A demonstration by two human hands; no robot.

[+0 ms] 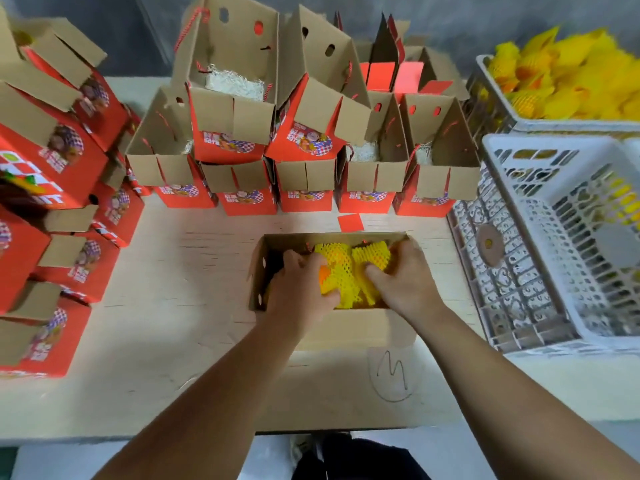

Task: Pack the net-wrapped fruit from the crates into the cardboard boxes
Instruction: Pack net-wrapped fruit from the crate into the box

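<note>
An open cardboard box (349, 327) stands at the table's front middle, holding several fruits in yellow foam net (346, 271). Both my hands are inside it. My left hand (299, 289) curls over a net-wrapped fruit on the box's left side. My right hand (403, 278) curls over another net-wrapped fruit (372, 258) on the right side. A white crate (498, 77) at the back right is full of yellow net-wrapped fruit (568, 77).
A row of open red-and-brown boxes (304, 174) with white shredded padding stands behind the box, with more stacked on top. Closed red boxes (48, 161) pile up on the left. A white crate (554, 244), tipped on its side, lies on the right. A small red card (350, 222) lies on the table.
</note>
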